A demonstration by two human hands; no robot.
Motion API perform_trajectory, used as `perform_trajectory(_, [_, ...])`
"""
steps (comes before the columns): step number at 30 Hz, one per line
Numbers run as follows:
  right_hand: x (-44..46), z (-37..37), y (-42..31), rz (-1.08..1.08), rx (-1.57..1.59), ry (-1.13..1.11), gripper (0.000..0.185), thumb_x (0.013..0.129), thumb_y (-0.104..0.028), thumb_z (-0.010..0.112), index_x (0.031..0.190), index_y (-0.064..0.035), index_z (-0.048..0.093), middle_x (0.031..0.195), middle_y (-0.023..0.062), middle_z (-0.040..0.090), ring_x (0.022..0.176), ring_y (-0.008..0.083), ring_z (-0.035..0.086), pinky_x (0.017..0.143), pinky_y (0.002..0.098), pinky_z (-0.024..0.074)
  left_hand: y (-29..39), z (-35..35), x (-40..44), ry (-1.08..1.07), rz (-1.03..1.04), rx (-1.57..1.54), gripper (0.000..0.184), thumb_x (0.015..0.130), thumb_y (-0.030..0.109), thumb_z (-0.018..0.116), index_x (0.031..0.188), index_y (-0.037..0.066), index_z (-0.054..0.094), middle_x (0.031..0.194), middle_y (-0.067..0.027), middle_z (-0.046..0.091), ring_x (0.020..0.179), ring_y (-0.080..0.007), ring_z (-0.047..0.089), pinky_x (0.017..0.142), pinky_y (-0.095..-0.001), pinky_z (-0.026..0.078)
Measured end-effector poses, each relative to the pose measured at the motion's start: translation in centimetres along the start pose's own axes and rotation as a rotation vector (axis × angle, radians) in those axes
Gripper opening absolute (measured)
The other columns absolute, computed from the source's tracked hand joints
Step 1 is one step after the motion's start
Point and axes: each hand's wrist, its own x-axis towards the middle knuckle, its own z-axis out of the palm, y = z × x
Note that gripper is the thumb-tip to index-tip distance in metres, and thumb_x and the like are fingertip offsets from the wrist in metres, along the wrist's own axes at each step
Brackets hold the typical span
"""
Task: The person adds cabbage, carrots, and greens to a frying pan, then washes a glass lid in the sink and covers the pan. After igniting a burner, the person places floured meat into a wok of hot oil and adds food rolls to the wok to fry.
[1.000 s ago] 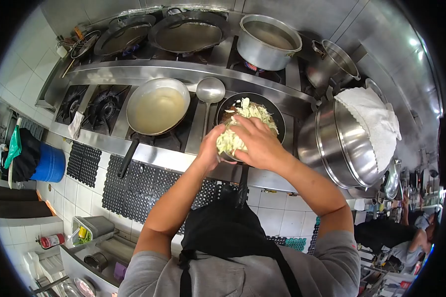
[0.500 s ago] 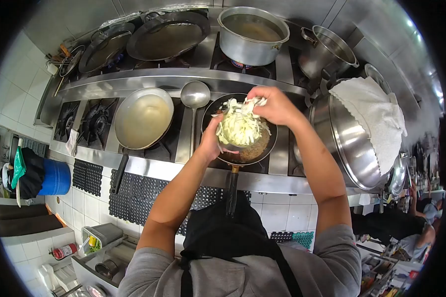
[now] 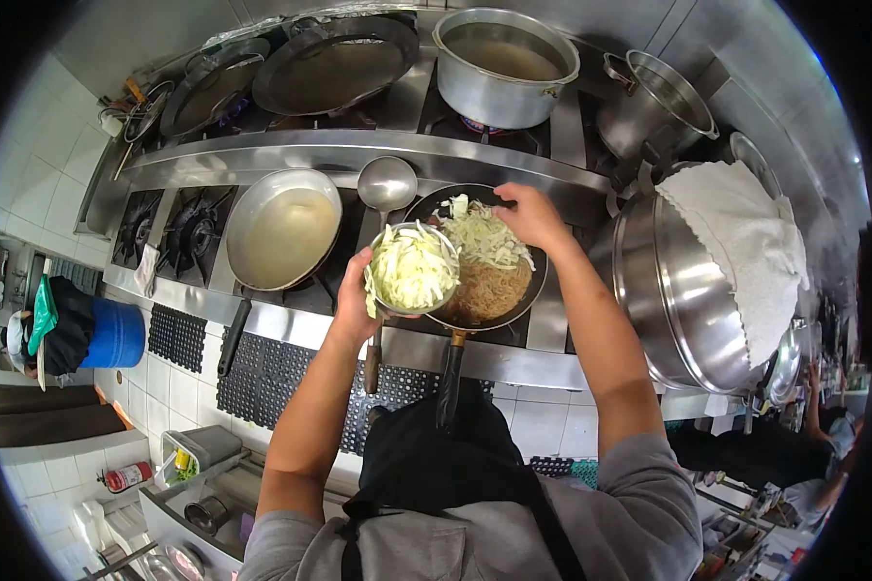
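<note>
A metal bowl heaped with shredded cabbage [image 3: 413, 267] is held from its left side by my left hand [image 3: 357, 293]. It overlaps the left edge of a black frying pan [image 3: 541, 281]. Inside the pan, pale shredded cabbage [image 3: 484, 235] lies at the back, with brown noodle-like food [image 3: 489, 290] in front. Over the pan's upper right edge is my right hand [image 3: 533, 215], thumb and fingers close together at the cabbage; whether anything is between the fingertips is too small to tell. The pan's black handle [image 3: 449, 382] points toward my body.
Left of the bowl are a ladle [image 3: 388, 184] and a wide pan of liquid [image 3: 286, 232]. Behind stand a large pot [image 3: 507, 58] and dark woks [image 3: 337, 73]. A steel vessel [image 3: 683, 290] under a white cloth [image 3: 741, 252] is at right. Another person [image 3: 814, 484] is far right.
The cabbage bowl and my left hand have moved left and down, off the pan's middle. My right hand has separated from the bowl's cabbage, and more cabbage shows in the pan.
</note>
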Motion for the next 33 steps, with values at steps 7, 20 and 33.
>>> perform_trajectory(7, [-8.8,-2.3,-12.3,-0.566,-0.047,-0.183,0.042,0.078,-0.02,0.071,0.116,-0.0081,0.059,0.107,0.0145,0.059,0.106,0.0293,0.056,0.084,0.042,0.0517,-2.9,2.6,0.7,0.089,-0.158,0.042,0.062,0.088,0.057,0.045,0.132,0.014,0.047,0.118,-0.011,0.061,0.096,-0.0301,0.065,0.065,-0.0556,0.056])
perform_trajectory(20, [-4.0,-8.8,-7.1,-0.183,0.487,-0.047,0.022,0.077,0.004,0.06,0.098,0.0005,0.066,0.087,0.0037,0.067,0.075,0.0077,0.062,0.067,0.0243,0.0514,-3.7,4.2,4.3,-0.006,-0.157,0.061,0.071,0.086,0.063,0.039,0.137,0.013,0.044,0.13,-0.0124,0.056,0.113,-0.0343,0.058,0.077,-0.0614,0.052])
perform_trajectory(33, [-1.9,1.0,2.6,0.067,-0.016,0.022,0.024,0.08,-0.006,0.054,0.1,-0.0059,0.068,0.093,0.0244,0.065,0.091,0.044,0.061,0.082,0.0485,0.0488,-1.6,3.7,0.5,-0.048,0.016,-0.085,0.074,0.086,0.063,0.04,0.138,0.011,0.041,0.131,-0.0164,0.053,0.109,-0.0376,0.06,0.073,-0.0597,0.055])
